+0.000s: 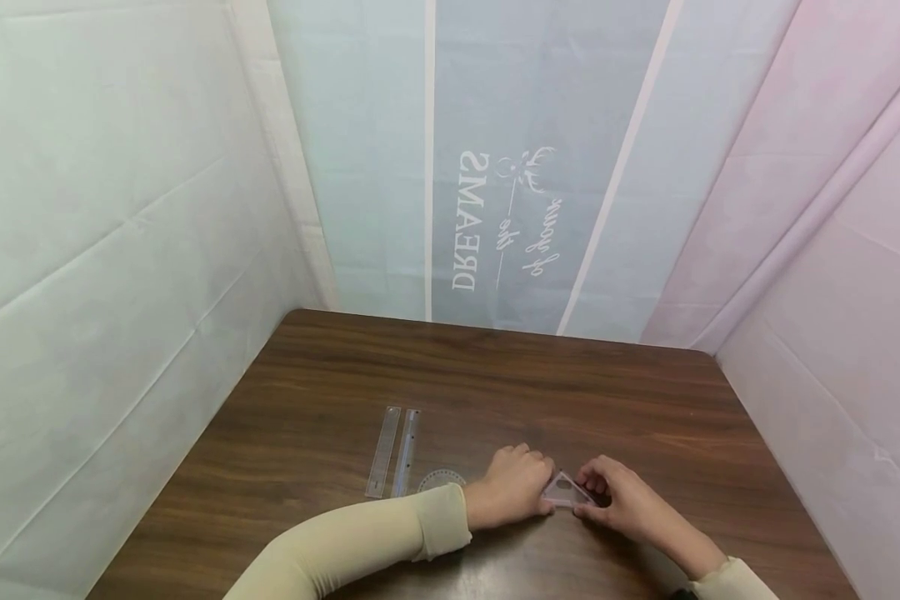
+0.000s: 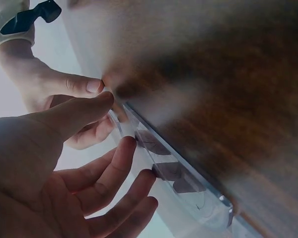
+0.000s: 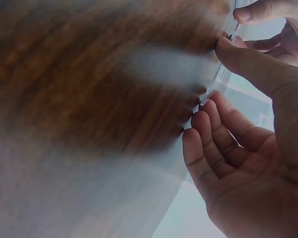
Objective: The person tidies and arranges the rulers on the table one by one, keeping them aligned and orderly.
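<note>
Between both hands a small clear set square (image 1: pixel 559 493) sits over the dark wooden table, its pointed corner facing away from me. My left hand (image 1: pixel 513 483) pinches its left side, thumb near the front corner and fingers farther back. At the right side, my right hand (image 1: pixel 624 497) grips it with the thumb at the near corner and curled fingers behind. The right wrist view shows the plastic edge-on as a thin clear strip (image 3: pixel 217 78) beside the right thumb. A clear protractor (image 1: pixel 442 475) lies left of my left hand, partly hidden by the sleeve.
Two clear rulers (image 1: pixel 382 454) lie side by side left of the protractor. The brown table (image 1: pixel 495 375) meets hanging cloth (image 1: pixel 375 167) at the back and both sides. My left sleeve (image 1: pixel 367 529) crosses low over the table's near part.
</note>
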Tool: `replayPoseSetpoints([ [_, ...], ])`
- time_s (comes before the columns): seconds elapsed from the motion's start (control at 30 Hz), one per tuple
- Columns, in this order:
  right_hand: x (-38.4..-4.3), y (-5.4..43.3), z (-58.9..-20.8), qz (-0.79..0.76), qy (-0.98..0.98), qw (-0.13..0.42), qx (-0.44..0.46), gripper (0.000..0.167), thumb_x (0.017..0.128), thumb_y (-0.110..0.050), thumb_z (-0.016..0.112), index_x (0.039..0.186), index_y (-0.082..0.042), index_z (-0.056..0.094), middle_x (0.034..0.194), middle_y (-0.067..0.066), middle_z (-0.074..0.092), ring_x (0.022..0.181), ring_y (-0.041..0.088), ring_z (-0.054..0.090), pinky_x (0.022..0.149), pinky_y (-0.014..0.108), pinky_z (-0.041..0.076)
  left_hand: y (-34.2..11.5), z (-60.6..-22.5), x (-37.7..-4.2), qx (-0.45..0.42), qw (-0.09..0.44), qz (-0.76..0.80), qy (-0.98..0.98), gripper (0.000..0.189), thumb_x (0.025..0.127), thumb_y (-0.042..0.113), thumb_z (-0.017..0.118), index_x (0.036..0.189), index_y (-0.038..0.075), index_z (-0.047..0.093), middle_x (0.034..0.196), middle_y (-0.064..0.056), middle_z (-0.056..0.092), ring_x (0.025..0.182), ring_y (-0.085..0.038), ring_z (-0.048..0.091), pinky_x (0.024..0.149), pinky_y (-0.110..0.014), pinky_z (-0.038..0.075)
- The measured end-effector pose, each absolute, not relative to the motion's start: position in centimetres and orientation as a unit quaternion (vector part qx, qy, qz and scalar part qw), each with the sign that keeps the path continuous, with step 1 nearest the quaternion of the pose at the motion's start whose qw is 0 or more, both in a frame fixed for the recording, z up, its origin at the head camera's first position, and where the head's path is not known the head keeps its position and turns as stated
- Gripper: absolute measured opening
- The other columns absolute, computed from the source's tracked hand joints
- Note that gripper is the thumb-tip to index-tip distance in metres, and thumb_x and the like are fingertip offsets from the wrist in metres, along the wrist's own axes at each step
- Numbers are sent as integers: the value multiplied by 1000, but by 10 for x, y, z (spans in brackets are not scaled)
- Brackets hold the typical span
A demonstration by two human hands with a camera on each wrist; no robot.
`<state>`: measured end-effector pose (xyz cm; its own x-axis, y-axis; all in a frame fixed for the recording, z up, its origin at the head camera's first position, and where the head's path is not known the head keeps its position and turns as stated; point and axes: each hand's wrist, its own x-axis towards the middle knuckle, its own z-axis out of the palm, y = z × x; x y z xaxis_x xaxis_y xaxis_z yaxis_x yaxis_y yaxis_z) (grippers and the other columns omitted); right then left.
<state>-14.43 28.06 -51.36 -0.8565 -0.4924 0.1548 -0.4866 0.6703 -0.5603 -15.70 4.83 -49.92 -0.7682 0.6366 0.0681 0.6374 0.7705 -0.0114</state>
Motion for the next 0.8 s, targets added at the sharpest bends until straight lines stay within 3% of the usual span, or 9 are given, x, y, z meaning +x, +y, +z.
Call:
replayPoseSetpoints([
  [0.33,-144,280,-513,-313,908,3,-277,39,79,-18,98,100,-10,66,91,-5,59,81,4,55,67,25,51,51,-503,-157,-339,38,17,-940,41,84,63,85,100,28,72,94,12,70,83,-8,58,74,-25,50],
  [0.8,-144,280,-513,-311,907,-5,-284,41,77,-18,99,100,-10,66,91,-5,58,81,4,54,66,25,50,52,-501,-156,-332,37,23,-942,43,84,65,85,101,27,72,93,12,70,85,-8,58,68,-25,49],
])
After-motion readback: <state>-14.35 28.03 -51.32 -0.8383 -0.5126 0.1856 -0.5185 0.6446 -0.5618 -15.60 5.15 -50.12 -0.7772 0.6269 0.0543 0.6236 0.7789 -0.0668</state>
